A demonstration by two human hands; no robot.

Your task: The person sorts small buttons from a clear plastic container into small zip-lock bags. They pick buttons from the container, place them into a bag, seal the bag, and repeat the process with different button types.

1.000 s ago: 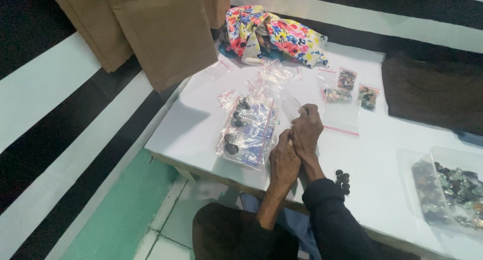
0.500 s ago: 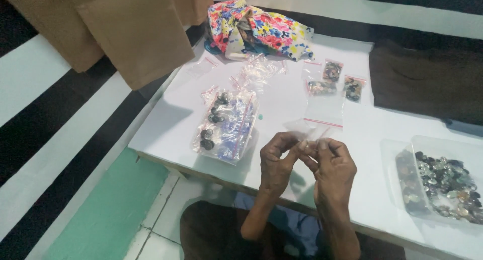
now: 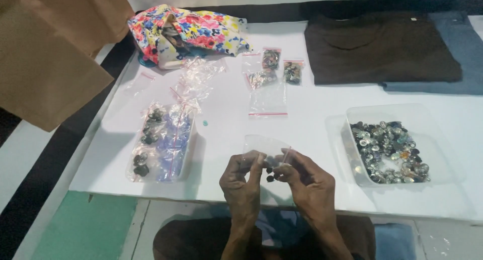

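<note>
Clear plastic pouch being pinched over the white tabletop (image 3: 312, 139)
Left hand (image 3: 245, 178) and right hand (image 3: 308, 182) are gripping the small transparent zip bag (image 3: 265, 147) together, holding dark beads (image 3: 270, 174).

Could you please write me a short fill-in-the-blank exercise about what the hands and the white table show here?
1. Both hands, left hand and right hand, hold a small clear plastic ____ between the fingers.
2. The clear rectangular plastic tub of mixed shiny stones lies to the person's ____.
3. The folded dark brown garment lies on the ____ table.

Missing words: bag; right; white
</note>
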